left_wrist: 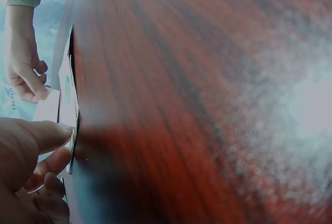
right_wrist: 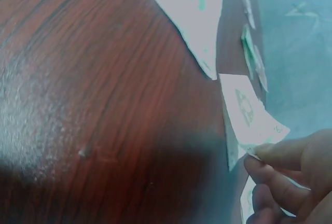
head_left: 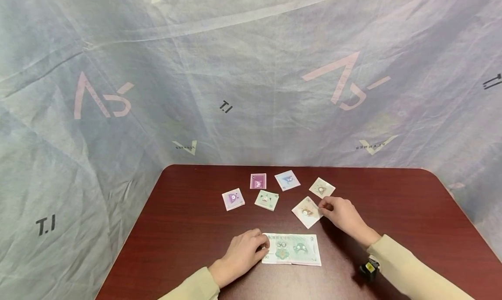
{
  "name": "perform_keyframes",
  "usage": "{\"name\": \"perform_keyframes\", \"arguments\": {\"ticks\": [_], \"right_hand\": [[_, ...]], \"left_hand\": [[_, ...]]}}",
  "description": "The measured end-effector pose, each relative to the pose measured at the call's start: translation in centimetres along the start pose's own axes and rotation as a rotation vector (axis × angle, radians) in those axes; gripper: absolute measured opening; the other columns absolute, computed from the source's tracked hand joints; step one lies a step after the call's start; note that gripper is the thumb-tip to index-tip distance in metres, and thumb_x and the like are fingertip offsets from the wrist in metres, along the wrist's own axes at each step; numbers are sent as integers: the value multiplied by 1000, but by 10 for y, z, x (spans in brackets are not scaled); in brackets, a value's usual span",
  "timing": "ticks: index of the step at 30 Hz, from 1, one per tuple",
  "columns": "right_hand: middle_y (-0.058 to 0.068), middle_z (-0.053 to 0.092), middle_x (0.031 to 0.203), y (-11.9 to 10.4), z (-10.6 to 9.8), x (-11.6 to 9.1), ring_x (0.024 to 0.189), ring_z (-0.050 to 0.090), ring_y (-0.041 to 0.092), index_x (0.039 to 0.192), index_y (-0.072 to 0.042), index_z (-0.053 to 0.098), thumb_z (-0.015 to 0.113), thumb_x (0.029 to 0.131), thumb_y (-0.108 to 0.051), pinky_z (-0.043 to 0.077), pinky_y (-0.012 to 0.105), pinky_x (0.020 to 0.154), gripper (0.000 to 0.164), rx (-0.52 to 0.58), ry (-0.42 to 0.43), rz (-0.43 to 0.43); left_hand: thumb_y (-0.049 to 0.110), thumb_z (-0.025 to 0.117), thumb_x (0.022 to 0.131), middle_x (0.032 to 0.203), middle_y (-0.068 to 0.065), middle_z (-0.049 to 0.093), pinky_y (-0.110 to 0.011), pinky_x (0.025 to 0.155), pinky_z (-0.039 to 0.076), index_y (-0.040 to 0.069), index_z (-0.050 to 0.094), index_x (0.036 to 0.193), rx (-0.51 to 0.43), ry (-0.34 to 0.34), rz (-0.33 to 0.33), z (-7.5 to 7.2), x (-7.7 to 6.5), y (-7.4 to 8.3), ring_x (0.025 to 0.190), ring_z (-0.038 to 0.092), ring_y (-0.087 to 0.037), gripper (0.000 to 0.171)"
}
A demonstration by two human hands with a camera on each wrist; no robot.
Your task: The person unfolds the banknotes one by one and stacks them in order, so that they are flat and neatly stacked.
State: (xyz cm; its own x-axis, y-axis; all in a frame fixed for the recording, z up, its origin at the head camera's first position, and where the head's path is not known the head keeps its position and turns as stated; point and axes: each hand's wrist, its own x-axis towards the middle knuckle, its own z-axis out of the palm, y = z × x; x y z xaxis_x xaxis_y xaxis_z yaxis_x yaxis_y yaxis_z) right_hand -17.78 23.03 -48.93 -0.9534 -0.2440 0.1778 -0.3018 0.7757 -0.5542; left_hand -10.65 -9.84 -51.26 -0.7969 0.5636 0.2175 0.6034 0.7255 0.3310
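Note:
A green play banknote (head_left: pixel 292 249) marked 50 lies flat near the front middle of the table. My left hand (head_left: pixel 245 250) pinches its left end between thumb and index finger, as the left wrist view shows. To the right and farther back is a folded brown banknote (head_left: pixel 307 213), turned cornerwise. My right hand (head_left: pixel 343 215) pinches its right corner; in the right wrist view the upper layer of that folded note (right_wrist: pixel 246 110) bends up toward the fingertips. The folded olive banknote (head_left: pixel 322 188) lies just behind the right hand.
Farther back on the dark red table (head_left: pixel 188 239) lie a folded purple note (head_left: pixel 233 199), a magenta note (head_left: pixel 258 181), a blue note (head_left: pixel 287 180) and a folded green note (head_left: pixel 266 200). Grey printed cloth (head_left: pixel 255 95) hangs behind the table.

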Motion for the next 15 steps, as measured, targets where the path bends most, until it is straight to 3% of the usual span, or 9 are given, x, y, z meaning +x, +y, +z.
{"name": "perform_keyframes", "arguments": {"ticks": [7,15], "right_hand": [[0,72,77,0,-12,-2,66,62,13,91,-10,75,77,92,-11,45,28,64,3,153,-65,95],[3,71,78,-8,-23,-7,69,56,9,92,-10,73,77,92,-11,43,28,66,4,174,-54,138]], "left_hand": [[21,79,88,81,13,55,-21,56,40,24,72,89,15,-16,10,2,0,-2,72,52,-2,8],[18,78,88,83,14,58,-21,58,43,23,72,95,-26,7,-11,5,-1,-5,75,54,-2,10]]}}
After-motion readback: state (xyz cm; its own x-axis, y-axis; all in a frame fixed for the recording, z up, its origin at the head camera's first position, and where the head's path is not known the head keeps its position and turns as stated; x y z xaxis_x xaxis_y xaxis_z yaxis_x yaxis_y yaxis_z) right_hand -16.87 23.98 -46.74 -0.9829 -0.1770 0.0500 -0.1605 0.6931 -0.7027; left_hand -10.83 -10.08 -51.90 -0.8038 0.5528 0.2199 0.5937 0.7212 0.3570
